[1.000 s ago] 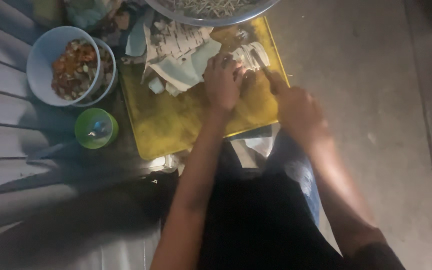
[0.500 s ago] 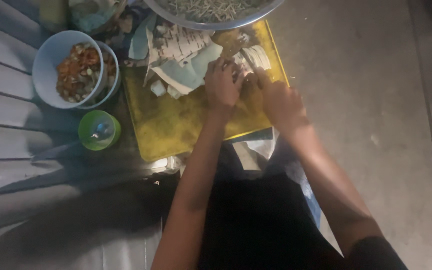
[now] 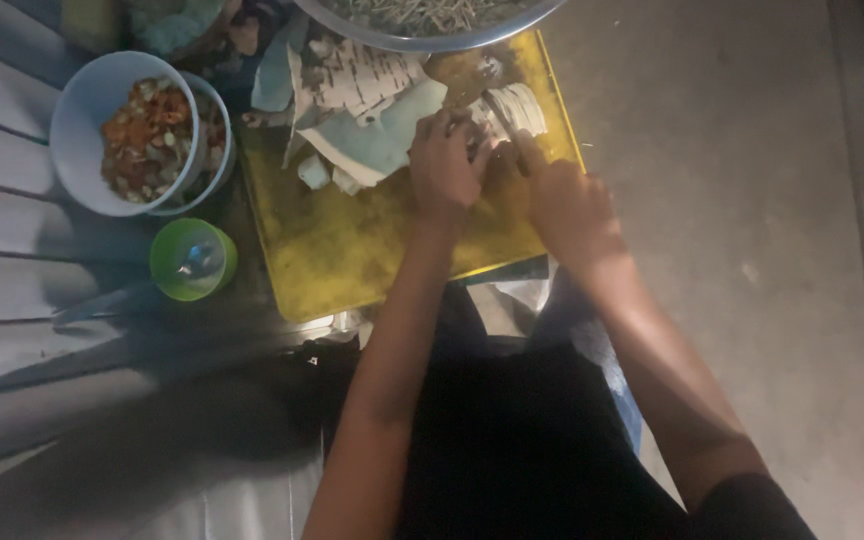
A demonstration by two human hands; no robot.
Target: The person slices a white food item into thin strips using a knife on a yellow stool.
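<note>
The left hand (image 3: 444,165) pressed closed on a pale sliced vegetable piece (image 3: 518,108) on the flat yellow plastic cutting board (image 3: 352,250), while the right hand (image 3: 564,205) gripped a knife (image 3: 500,115) beside it.

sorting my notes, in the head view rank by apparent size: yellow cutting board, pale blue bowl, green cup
1. yellow cutting board, clearly largest
2. pale blue bowl
3. green cup, smallest

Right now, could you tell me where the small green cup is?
In the head view, the green cup stands left of the yellow cutting board, just below the pale blue bowl.
</note>
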